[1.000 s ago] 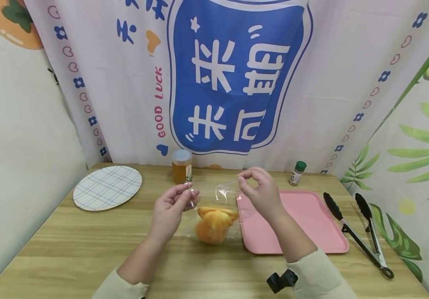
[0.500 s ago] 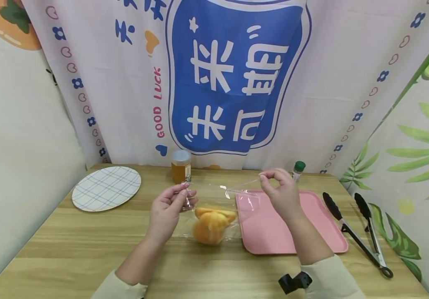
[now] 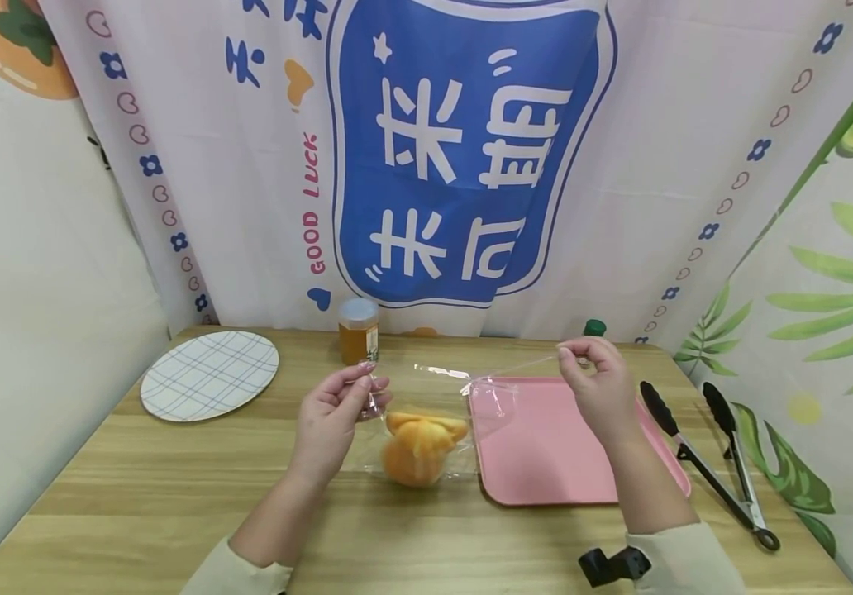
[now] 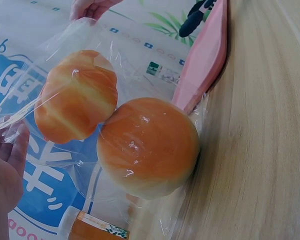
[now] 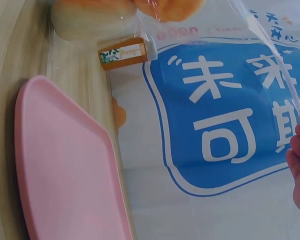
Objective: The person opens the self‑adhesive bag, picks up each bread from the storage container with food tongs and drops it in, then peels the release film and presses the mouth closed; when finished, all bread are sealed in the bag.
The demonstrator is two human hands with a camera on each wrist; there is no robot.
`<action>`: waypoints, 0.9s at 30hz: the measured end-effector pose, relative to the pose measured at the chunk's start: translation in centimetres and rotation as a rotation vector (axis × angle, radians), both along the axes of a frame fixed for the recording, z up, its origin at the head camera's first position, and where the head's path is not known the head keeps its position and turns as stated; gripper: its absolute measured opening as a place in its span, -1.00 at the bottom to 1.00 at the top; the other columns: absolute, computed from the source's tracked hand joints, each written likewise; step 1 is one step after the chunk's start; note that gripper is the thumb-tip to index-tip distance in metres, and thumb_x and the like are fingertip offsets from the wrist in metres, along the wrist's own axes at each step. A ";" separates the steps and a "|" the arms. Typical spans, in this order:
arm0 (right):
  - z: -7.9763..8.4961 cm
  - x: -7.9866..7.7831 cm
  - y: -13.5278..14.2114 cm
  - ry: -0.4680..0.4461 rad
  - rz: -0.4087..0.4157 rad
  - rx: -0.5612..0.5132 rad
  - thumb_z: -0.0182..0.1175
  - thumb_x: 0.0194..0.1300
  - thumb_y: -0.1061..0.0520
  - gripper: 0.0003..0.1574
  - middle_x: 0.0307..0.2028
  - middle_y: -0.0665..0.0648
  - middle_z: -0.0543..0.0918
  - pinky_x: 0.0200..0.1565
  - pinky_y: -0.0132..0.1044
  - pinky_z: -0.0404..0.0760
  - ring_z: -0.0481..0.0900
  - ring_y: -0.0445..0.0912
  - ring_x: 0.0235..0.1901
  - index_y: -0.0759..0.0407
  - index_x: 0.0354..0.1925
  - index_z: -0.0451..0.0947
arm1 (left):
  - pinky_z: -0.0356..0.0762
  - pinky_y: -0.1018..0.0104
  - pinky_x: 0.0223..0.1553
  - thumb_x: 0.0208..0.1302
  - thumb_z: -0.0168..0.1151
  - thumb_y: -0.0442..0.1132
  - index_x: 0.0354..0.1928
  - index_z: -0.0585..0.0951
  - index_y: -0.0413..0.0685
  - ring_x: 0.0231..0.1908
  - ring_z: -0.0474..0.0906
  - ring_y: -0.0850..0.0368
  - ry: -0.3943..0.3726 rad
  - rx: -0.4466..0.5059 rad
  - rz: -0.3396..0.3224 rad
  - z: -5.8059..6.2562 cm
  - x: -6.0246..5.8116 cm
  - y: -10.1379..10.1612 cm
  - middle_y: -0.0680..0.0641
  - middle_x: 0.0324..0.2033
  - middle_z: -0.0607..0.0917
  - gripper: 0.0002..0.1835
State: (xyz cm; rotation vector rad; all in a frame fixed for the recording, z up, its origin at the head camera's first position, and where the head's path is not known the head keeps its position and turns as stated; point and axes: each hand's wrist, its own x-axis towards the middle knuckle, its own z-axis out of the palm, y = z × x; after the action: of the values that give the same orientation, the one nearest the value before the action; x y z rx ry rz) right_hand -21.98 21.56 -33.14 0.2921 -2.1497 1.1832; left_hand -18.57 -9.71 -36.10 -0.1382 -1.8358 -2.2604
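Observation:
A clear plastic bag (image 3: 444, 373) holds two bread buns, a smooth round one (image 4: 147, 147) and a ridged one (image 4: 76, 96). My left hand (image 3: 331, 420) pinches the bag's upper left edge between thumb and fingers. Off to the right, my right hand (image 3: 605, 388) pinches the end of a thin clear strip (image 5: 270, 42) that stretches taut from the bag's top. In the head view the buns hang low in the bag, close over the wooden table (image 3: 173, 496).
A pink tray (image 3: 545, 446) lies right of the bag, with black-tipped tongs (image 3: 724, 479) beyond it. A honey-coloured jar (image 3: 359, 330) stands behind. At the left is a checked oval plate (image 3: 211, 376). A green-capped shaker (image 3: 594, 328) is partly behind my right hand.
My right hand has moved steadily to the right, drawing the strip out longer from the bag's top. My left hand and the buns have barely shifted.

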 end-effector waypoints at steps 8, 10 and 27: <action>0.4 0.8 2.2 -0.028 -0.075 -0.029 0.20 0.34 0.28 -0.86 -0.31 -0.42 0.46 -0.09 -0.68 0.41 0.42 -0.47 -0.17 0.39 -0.30 0.60 | 0.76 0.31 -0.20 0.41 0.03 -0.46 0.10 0.52 -0.40 -0.34 0.76 0.24 -0.014 -0.008 0.000 -0.1 -0.1 0.0 -0.01 -0.27 0.81 -0.72; 0.5 0.9 2.7 -0.022 -0.085 -0.048 0.19 0.34 0.29 -0.86 -0.33 -0.43 0.46 -0.09 -0.69 0.40 0.42 -0.46 -0.17 0.41 -0.29 0.60 | 0.76 0.30 -0.19 0.42 0.03 -0.45 0.10 0.52 -0.39 -0.34 0.76 0.24 -0.019 -0.009 -0.002 -0.2 -0.2 0.0 0.06 -0.30 0.81 -0.73; 0.4 2.4 6.8 -0.049 -0.286 -0.135 0.21 0.35 0.17 -0.73 -0.35 -0.51 0.45 -0.16 -0.78 0.37 0.43 -0.53 -0.23 0.44 -0.23 0.59 | 0.76 0.32 -0.21 0.42 0.04 -0.44 0.08 0.52 -0.41 -0.33 0.75 0.25 -0.013 -0.011 0.006 0.1 0.0 -0.1 -0.09 -0.25 0.80 -0.73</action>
State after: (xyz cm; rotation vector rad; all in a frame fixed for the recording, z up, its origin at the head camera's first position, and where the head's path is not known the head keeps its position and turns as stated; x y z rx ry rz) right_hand -19.56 28.39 -32.70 -0.1016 -2.0573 1.1704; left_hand -18.60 -9.78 -36.05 -0.1198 -1.8537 -2.2527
